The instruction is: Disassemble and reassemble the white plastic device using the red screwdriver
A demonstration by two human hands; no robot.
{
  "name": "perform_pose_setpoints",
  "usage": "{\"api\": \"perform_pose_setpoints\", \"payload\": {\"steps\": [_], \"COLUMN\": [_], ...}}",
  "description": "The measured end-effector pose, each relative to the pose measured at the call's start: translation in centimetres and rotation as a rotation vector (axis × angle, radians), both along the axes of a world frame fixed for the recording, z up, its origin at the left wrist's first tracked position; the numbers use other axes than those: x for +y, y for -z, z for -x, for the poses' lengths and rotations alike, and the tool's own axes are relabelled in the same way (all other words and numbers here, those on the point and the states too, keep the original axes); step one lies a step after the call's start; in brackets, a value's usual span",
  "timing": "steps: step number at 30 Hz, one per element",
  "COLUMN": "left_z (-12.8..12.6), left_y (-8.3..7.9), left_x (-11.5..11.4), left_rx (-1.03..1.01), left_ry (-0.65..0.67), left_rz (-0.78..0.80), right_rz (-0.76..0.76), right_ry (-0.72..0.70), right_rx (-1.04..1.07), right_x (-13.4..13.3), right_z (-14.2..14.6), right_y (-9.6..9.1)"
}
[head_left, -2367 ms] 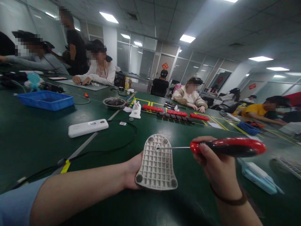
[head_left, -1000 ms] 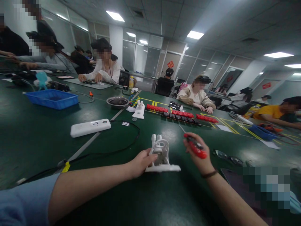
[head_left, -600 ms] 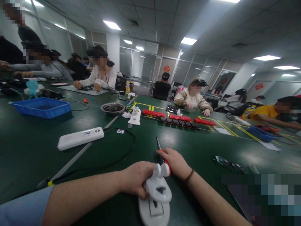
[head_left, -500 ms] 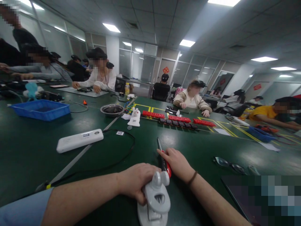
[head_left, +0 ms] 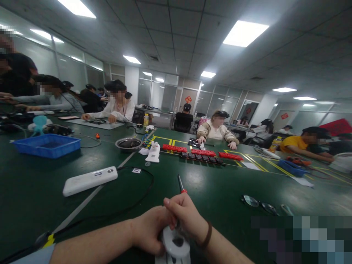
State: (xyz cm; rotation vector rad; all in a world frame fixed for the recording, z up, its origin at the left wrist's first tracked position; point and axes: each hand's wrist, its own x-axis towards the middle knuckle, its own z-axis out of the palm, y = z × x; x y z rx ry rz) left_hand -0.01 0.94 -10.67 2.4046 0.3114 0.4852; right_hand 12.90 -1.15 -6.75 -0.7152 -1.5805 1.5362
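Observation:
A white hinged plastic piece with a round opening stands in front of me at the bottom of the view. My left hand is wrapped round its left side and top. On its upper end my right hand is closed, thumb against fingers; what it pinches is hidden, though a bit of grey shows under it. Just beyond lies a screwdriver with a red and black handle, mostly covered by my right hand. A similar white plastic piece stands farther off on the table.
On the green table lie a white power bank, black cable, glasses and red and black strips. A blue tray and metal bowl stand left. A co-worker sits opposite.
My right hand has left the screwdriver and come nearer, onto the top of the white plastic piece beside my left hand. The view has tilted up a little.

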Motion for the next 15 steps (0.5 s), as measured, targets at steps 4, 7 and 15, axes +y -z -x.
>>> {"api": "perform_pose_setpoints", "payload": {"steps": [4, 7, 15], "left_z": [-0.3, 0.0, 0.7], "left_y": [0.5, 0.3, 1.2], "left_x": [0.3, 0.3, -0.8], "left_rx": [0.02, 0.083, 0.222], "left_ry": [-0.069, -0.081, -0.372], "left_rz": [-0.144, -0.189, -0.089], "right_rz": [-0.175, -0.327, -0.238], "right_ry": [0.145, 0.514, 0.807], "right_rx": [0.018, -0.511, -0.961], "right_x": [0.8, 2.1, 5.7], "right_z": [-2.3, -5.4, -10.0], "right_y": [-2.7, -4.3, 3.1]}}
